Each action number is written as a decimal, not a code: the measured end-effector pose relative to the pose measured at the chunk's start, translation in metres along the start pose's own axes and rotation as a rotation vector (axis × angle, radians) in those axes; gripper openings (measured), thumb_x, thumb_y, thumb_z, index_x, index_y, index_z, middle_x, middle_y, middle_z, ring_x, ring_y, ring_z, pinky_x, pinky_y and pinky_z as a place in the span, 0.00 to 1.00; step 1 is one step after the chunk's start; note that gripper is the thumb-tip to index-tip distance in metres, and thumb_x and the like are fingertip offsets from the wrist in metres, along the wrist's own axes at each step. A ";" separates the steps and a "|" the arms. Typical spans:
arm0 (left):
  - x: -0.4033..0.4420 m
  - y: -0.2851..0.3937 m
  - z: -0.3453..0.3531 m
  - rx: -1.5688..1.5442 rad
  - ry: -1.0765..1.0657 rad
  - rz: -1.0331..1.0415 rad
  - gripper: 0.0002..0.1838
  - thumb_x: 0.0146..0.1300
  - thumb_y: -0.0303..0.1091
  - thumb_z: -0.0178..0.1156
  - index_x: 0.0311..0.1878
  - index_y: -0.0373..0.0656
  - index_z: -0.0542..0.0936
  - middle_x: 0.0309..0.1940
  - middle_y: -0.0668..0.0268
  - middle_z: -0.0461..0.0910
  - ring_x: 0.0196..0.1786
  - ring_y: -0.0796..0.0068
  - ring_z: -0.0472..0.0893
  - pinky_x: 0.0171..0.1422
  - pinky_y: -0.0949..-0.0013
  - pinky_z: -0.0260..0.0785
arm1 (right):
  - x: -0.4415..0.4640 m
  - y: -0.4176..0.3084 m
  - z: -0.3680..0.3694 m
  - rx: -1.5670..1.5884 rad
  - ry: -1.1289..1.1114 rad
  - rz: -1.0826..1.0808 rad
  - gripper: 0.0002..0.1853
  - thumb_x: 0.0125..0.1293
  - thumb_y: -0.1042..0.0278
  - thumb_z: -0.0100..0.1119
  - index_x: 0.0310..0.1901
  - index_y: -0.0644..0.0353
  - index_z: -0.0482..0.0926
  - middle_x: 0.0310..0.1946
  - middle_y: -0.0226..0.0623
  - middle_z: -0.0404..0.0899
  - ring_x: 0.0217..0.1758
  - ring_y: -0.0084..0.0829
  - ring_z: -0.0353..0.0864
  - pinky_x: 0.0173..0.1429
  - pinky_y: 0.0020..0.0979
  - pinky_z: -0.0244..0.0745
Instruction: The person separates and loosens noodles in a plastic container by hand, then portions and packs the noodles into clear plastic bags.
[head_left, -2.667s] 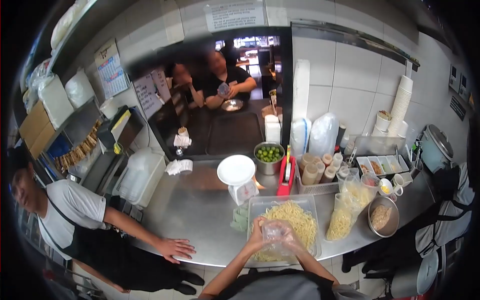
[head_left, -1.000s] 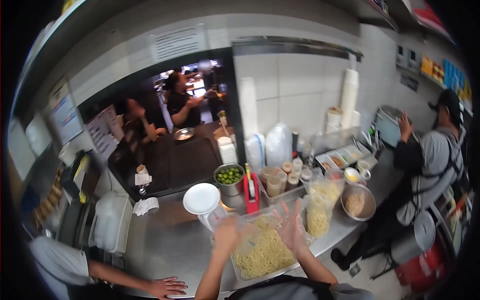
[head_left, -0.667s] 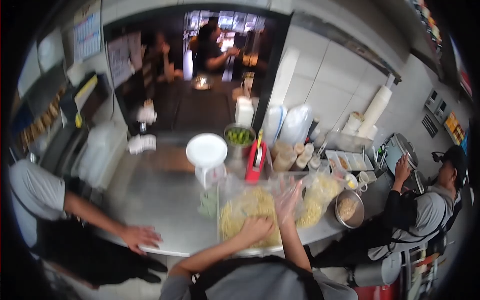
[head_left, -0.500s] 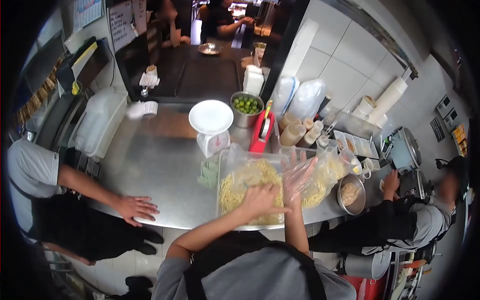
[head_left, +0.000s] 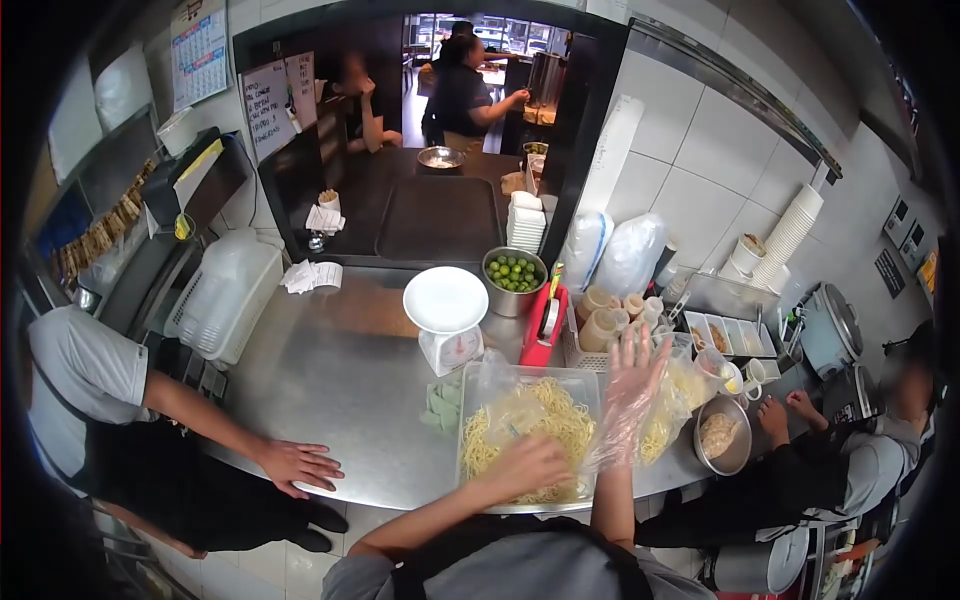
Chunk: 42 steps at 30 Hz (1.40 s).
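Note:
My right hand [head_left: 630, 388] wears a clear plastic glove and is raised with its fingers spread, over the right side of a clear tub [head_left: 471, 402]. The glove's loose cuff hangs around the wrist. My bare left hand [head_left: 530, 468] is curled closed above the tub's near side, left of the cuff; whatever its fingers hold, if anything, is hidden. Yellow noodles [head_left: 556, 408] fill the tub, with a clear plastic bag [head_left: 512, 416] on top. Beside my right hand, another plastic bag [head_left: 668, 408] holds noodles.
A white kitchen scale [head_left: 447, 312], a pot of green citrus [head_left: 514, 280] and a red tape dispenser [head_left: 541, 330] stand behind the tub. To the right is a metal bowl [head_left: 722, 434]. A co-worker's hand [head_left: 298, 465] rests on the steel counter [head_left: 300, 350]; another person stands right.
My left hand has drawn back from the right wrist and curled its fingers. The right hand stays raised, its gloved fingers spread. The camera view has tilted up.

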<state>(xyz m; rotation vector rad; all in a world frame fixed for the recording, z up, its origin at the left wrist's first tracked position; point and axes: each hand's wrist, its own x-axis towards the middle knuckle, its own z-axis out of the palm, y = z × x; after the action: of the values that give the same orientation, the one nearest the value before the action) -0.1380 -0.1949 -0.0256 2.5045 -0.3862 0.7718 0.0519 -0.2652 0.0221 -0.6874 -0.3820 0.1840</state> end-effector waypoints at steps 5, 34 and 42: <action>-0.040 -0.032 -0.009 0.514 -0.030 -0.573 0.12 0.54 0.37 0.60 0.40 0.43 0.78 0.62 0.56 0.65 0.49 0.59 0.76 0.49 0.63 0.71 | -0.027 -0.025 0.004 -0.447 -0.211 0.232 0.23 0.72 0.55 0.41 0.58 0.66 0.70 0.56 0.46 0.72 0.59 0.41 0.73 0.66 0.39 0.65; 0.005 0.022 0.009 0.247 -0.410 0.133 0.31 0.55 0.25 0.49 0.65 0.36 0.60 0.74 0.65 0.46 0.32 0.70 0.78 0.33 0.72 0.77 | -0.055 0.046 0.003 -0.094 -0.446 0.469 0.26 0.69 0.52 0.45 0.58 0.68 0.69 0.58 0.52 0.68 0.62 0.42 0.67 0.65 0.41 0.63; 0.002 0.018 0.011 -0.060 -0.313 0.082 0.34 0.56 0.19 0.51 0.68 0.45 0.61 0.69 0.61 0.59 0.56 0.64 0.76 0.52 0.67 0.73 | -0.031 0.036 0.011 0.460 -0.519 0.540 0.29 0.71 0.48 0.42 0.59 0.70 0.68 0.62 0.55 0.63 0.67 0.44 0.62 0.69 0.44 0.59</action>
<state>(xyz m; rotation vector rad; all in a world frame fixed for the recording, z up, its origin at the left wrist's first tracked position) -0.1386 -0.2164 -0.0255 2.5683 -0.6125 0.3881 0.0178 -0.2410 -0.0022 -0.2622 -0.6175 0.9451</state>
